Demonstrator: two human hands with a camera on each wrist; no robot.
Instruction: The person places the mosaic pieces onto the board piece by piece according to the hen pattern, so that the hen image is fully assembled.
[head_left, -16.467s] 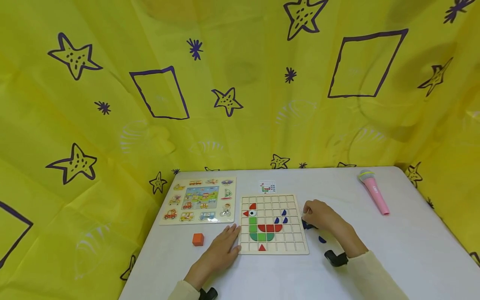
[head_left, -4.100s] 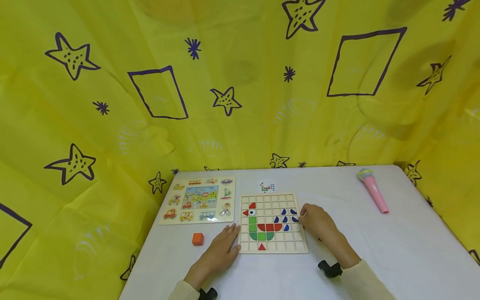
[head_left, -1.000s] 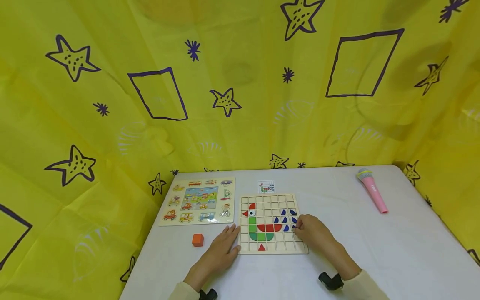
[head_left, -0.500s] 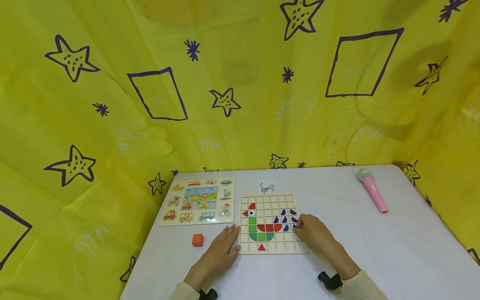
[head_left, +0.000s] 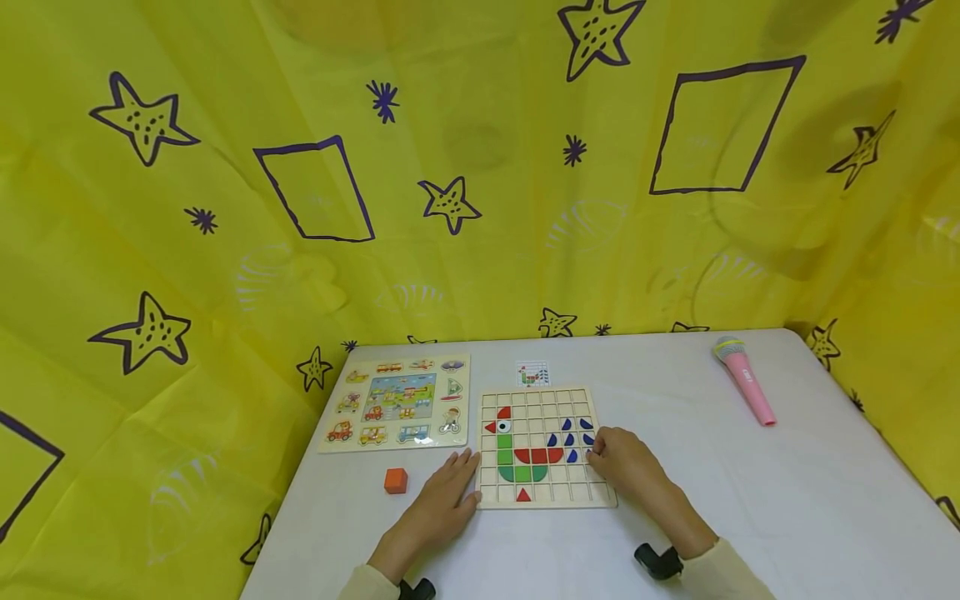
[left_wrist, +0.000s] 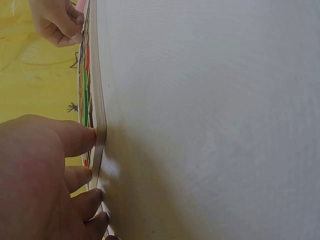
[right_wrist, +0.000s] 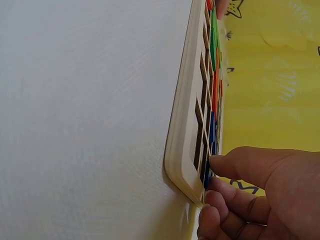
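On the white table lies one grid board with six visible blue pieces. The left hand rests flat against its edge, holding nothing. The right hand pinches a blue piece, mostly hidden, into a cell.

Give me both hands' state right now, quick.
Left hand: open, fingers resting against the grid board left edge.
Right hand: fingertips on a blue piece in the board; grip cannot be told.

Bare table lies right of the grid board; the picture puzzle and orange block crowd its left.
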